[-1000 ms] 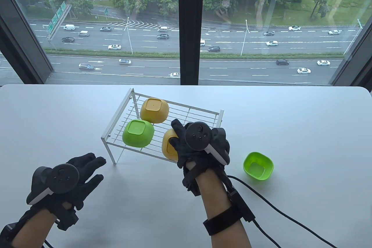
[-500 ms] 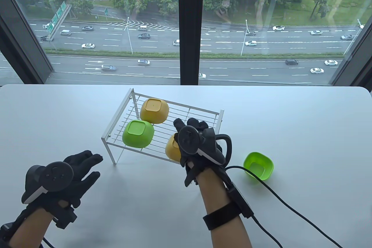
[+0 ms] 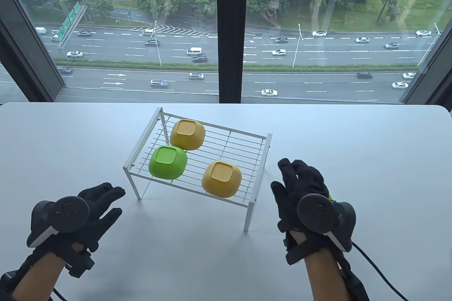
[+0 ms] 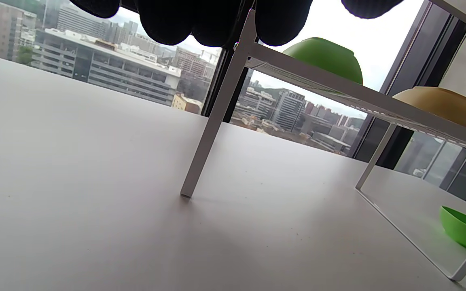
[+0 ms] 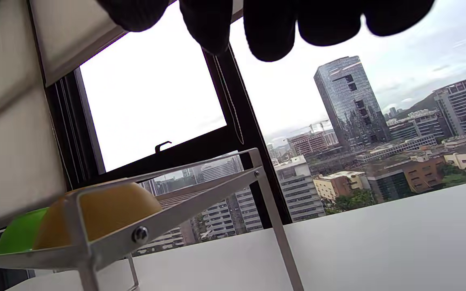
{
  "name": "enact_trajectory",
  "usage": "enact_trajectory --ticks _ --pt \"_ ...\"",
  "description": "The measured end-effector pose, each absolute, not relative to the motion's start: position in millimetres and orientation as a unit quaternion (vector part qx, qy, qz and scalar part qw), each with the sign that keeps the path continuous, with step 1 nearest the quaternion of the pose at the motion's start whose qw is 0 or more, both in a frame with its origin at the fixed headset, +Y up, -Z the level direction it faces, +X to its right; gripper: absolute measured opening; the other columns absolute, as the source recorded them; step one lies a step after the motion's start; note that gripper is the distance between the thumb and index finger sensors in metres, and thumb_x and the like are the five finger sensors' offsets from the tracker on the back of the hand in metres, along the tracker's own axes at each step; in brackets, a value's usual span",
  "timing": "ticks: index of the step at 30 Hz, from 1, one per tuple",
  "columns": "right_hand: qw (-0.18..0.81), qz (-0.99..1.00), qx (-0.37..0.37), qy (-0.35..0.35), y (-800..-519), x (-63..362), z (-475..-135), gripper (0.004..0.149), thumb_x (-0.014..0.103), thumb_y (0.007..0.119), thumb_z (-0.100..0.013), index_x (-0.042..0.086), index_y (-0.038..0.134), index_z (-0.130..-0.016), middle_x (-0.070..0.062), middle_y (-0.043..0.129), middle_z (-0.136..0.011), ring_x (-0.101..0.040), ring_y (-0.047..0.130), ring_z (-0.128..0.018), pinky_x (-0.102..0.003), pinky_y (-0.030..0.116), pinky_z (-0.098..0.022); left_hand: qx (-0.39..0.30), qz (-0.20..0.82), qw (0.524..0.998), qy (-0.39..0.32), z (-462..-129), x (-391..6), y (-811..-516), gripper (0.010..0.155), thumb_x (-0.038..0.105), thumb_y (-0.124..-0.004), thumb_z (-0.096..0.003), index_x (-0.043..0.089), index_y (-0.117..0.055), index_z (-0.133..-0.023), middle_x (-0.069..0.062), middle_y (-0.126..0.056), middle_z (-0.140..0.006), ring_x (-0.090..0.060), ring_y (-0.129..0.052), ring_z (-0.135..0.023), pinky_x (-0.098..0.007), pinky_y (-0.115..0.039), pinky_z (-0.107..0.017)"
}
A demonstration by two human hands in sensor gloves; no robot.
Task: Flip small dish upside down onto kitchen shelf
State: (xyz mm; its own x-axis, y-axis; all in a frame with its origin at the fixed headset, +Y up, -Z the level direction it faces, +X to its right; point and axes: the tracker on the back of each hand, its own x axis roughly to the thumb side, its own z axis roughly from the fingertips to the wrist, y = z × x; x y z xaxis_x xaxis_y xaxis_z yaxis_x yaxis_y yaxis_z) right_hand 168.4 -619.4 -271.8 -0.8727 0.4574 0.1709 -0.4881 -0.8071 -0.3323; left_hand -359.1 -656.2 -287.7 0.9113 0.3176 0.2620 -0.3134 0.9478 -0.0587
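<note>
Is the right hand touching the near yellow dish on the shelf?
Apart. The table view shows the right hand off to the right of the shelf, with bare table between it and the near yellow dish.

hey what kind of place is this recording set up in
Probably a high-rise office or lab, not a home kitchen: a bare white table stands against a big window above a multi-lane highway, holding just a wire shelf with plastic bowls.

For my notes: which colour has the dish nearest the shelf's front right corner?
Yellow dish, upside down on the shelf; table view shows it best.
</note>
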Motion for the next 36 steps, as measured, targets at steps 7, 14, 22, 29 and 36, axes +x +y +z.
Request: enact_trajectory --ticks 7,14,22,29,36 --pt "0.247 0.961 -0.005 -0.122 -644 192 -274 0.065 0.053 0.068 -0.053 0.022 0.059 -0.109 -0.021 0.054 -0.112 -0.051 0.053 -0.095 -0.067 0.052 -0.069 -0.008 0.16 0.977 -0.138 -286 -359 -656 0.066 0.058 -0.061 -0.0464 0.032 -0.063 -0.107 -0.008 -0.058 -0.117 -0.042 -0.062 -0.104 -0.069 -0.054 -0.076" --pt "0.214 0.974 0.008 -0.073 -681 201 -292 0.067 0.053 0.071 -0.052 0.023 0.056 -0.109 -0.018 0.053 -0.113 -0.049 0.053 -0.097 -0.067 0.051 -0.07 -0.013 0.152 0.979 -0.134 -289 -358 -661 0.066 0.058 -0.061 -0.0464 0.032 -0.063 -0.107 -0.008 -0.059 -0.117 -0.042 -0.062 -0.104 -0.069 -0.054 -0.076" --pt "0.207 0.978 -0.002 -0.023 -701 217 -300 0.068 0.053 0.073 -0.051 0.022 0.056 -0.109 -0.017 0.053 -0.114 -0.049 0.05 -0.099 -0.069 0.047 -0.071 -0.026 0.13 0.983 -0.128 -292 -356 -672 0.066 0.058 -0.061 -0.0465 0.032 -0.062 -0.107 -0.008 -0.059 -0.117 -0.041 -0.063 -0.104 -0.069 -0.054 -0.076" --pt "0.19 0.981 -0.013 0.036 -723 222 -311 0.068 0.053 0.073 -0.051 0.021 0.057 -0.109 -0.017 0.053 -0.114 -0.047 0.048 -0.1 -0.064 0.048 -0.073 -0.023 0.119 0.985 -0.125 -292 -357 -674 0.066 0.058 -0.061 -0.0465 0.033 -0.061 -0.107 -0.007 -0.058 -0.117 -0.041 -0.062 -0.104 -0.068 -0.054 -0.076" --pt "0.152 0.985 -0.016 0.082 -738 215 -319 0.07 0.054 0.073 -0.051 0.021 0.056 -0.109 -0.016 0.054 -0.114 -0.047 0.045 -0.102 -0.064 0.044 -0.074 -0.028 0.109 0.987 -0.116 -293 -360 -678 0.066 0.058 -0.061 -0.0464 0.033 -0.061 -0.107 -0.007 -0.057 -0.117 -0.041 -0.061 -0.105 -0.068 -0.054 -0.076"
